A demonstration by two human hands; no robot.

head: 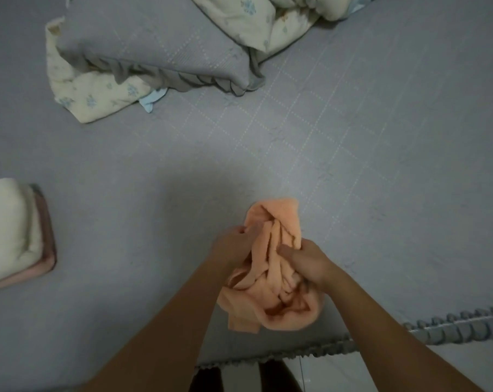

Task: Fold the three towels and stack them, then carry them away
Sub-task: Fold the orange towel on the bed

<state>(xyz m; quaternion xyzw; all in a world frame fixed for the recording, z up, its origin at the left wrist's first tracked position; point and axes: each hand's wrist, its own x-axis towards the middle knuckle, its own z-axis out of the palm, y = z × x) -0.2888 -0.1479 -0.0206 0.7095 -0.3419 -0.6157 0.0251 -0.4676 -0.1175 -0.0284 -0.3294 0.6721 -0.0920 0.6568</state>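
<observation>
An orange towel (270, 292) hangs bunched and crumpled above the near edge of the bed, held up between both hands. My left hand (234, 244) pinches its upper left edge. My right hand (307, 261) grips a fold on its right side. At the far left lies a stack of two folded towels: a cream towel (7, 230) on top of a pink towel (45, 241), partly cut off by the frame edge.
The grey bedsheet (352, 165) covers the bed, with a frilled edge (451, 326) at the near right. A grey pillow (154, 43) lies at the back on a cream floral quilt (92, 94). White floor tiles (338, 372) show below the bed edge.
</observation>
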